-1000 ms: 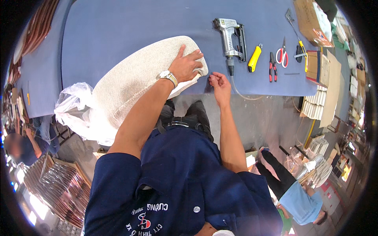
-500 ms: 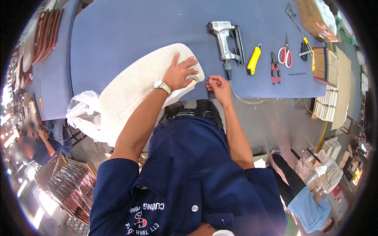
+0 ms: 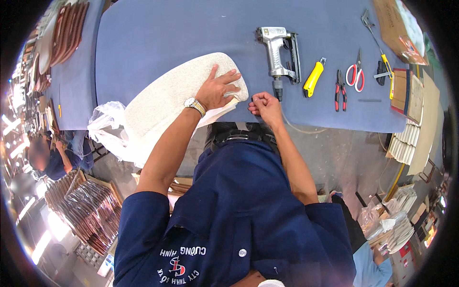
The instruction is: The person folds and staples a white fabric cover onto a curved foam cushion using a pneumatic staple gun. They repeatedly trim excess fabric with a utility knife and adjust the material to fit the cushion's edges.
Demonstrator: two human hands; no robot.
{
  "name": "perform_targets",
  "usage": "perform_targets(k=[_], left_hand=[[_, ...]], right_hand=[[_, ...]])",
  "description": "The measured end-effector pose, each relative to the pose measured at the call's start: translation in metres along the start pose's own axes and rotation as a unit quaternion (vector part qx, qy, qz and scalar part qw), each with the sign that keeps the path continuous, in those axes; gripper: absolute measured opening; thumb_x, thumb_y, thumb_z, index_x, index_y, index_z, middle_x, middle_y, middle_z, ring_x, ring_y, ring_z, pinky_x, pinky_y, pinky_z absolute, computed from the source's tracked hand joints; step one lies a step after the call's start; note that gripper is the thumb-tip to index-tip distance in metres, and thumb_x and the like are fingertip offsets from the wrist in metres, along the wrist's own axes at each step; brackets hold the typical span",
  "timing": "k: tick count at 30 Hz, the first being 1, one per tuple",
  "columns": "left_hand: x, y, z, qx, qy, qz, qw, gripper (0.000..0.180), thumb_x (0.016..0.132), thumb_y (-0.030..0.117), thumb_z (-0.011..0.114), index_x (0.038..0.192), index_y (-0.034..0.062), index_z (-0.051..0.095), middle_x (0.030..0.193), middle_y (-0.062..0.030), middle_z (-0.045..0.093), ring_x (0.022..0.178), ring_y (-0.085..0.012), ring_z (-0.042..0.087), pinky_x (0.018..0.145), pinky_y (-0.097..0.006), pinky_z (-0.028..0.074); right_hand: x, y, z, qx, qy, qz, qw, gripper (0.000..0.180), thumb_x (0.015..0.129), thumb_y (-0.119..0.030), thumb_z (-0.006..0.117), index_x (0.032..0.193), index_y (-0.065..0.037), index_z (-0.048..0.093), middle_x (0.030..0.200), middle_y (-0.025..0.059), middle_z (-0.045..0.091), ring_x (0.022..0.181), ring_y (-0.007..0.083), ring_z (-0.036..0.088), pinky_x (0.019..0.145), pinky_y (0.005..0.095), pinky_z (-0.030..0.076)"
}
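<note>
A cream fabric-covered cushion [image 3: 167, 93], rounded at its far end, lies slantwise on the blue-topped table. My left hand [image 3: 219, 91] rests on its right end with the fingers spread, a watch on the wrist. White lining or sheet shows beneath the cushion's near right edge. Just right of that edge, my right hand [image 3: 266, 108] is closed, its fingertips pinched together near the table's front edge. Whatever those fingers hold, if anything, is too small to make out. Clear plastic wrap [image 3: 106, 122] bunches around the cushion's left end.
Beyond my right hand lie a silver staple gun [image 3: 275, 52] with its air hose, a yellow cutter [image 3: 314, 79], pliers [image 3: 340, 91] and scissors [image 3: 355, 75]. A cardboard box [image 3: 397, 28] stands far right. Two people work nearby, one at lower left, one at lower right.
The whole view has shifted slightly, so the tools appear farther right and lower. Both hands keep nearly the same places at the cushion; the left still lies flat, the right still pinched.
</note>
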State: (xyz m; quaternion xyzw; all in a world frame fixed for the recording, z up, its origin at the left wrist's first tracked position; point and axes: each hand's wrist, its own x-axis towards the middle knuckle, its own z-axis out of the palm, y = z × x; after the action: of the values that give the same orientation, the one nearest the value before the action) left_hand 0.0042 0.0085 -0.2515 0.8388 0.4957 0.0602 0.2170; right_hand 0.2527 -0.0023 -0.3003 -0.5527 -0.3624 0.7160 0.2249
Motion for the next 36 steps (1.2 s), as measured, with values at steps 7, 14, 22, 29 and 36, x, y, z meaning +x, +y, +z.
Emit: perform_targets(k=[7,14,22,29,36], left_hand=[[-0.002,0.000,0.002,0.002,0.006,0.013,1.000,0.028,0.084,0.022,0.076,0.112,0.0241,0.077,0.153,-0.0002,0.055,0.149,-0.0186,0.042,0.125,-0.064,0.016],[-0.011,0.029,-0.009,0.071,0.001,-0.029,0.997,0.050,0.085,0.021,0.072,0.134,0.0244,0.066,0.163,-0.0045,0.041,0.154,-0.0256,0.033,0.124,-0.065,0.016],[-0.082,0.065,0.012,-0.025,0.154,-0.094,0.983,0.055,0.083,0.015,0.079,0.136,0.0139,0.063,0.149,-0.0150,0.054,0.139,-0.0326,0.050,0.117,-0.053,0.038],[-0.192,0.098,0.015,-0.147,0.192,-0.290,0.926,0.038,0.090,0.022,0.077,0.126,0.0117,0.071,0.121,-0.0130,0.071,0.114,-0.0347,0.066,0.100,-0.045,0.050],[-0.339,-0.022,0.040,-0.234,0.409,-0.629,0.619,0.064,0.100,0.040,0.066,0.149,0.0014,0.051,0.108,-0.0183,0.069,0.094,-0.0234,0.065,0.085,-0.037,0.054]], right_hand=[[-0.002,0.001,0.000,-0.014,0.000,-0.005,1.000,0.017,0.104,-0.017,0.063,0.108,0.000,0.066,0.089,0.0123,0.075,0.075,0.0160,0.074,0.064,0.0264,0.059],[-0.001,0.000,-0.002,-0.007,-0.010,-0.021,1.000,0.018,0.103,-0.017,0.064,0.108,0.000,0.066,0.089,0.0124,0.075,0.075,0.0167,0.074,0.064,0.0274,0.060],[0.002,-0.010,0.018,0.010,-0.046,-0.083,0.995,0.032,0.102,-0.030,0.065,0.114,0.000,0.066,0.102,0.0127,0.075,0.086,0.0175,0.072,0.074,0.0306,0.056],[0.034,-0.004,0.043,-0.161,-0.024,-0.187,0.969,0.052,0.100,-0.046,0.064,0.118,0.003,0.064,0.106,0.0207,0.073,0.097,0.0269,0.068,0.088,0.0398,0.052],[0.032,-0.026,0.064,-0.097,-0.047,-0.131,0.986,0.047,0.101,-0.036,0.068,0.128,0.002,0.060,0.118,0.0130,0.069,0.106,0.0194,0.064,0.095,0.0341,0.050]])
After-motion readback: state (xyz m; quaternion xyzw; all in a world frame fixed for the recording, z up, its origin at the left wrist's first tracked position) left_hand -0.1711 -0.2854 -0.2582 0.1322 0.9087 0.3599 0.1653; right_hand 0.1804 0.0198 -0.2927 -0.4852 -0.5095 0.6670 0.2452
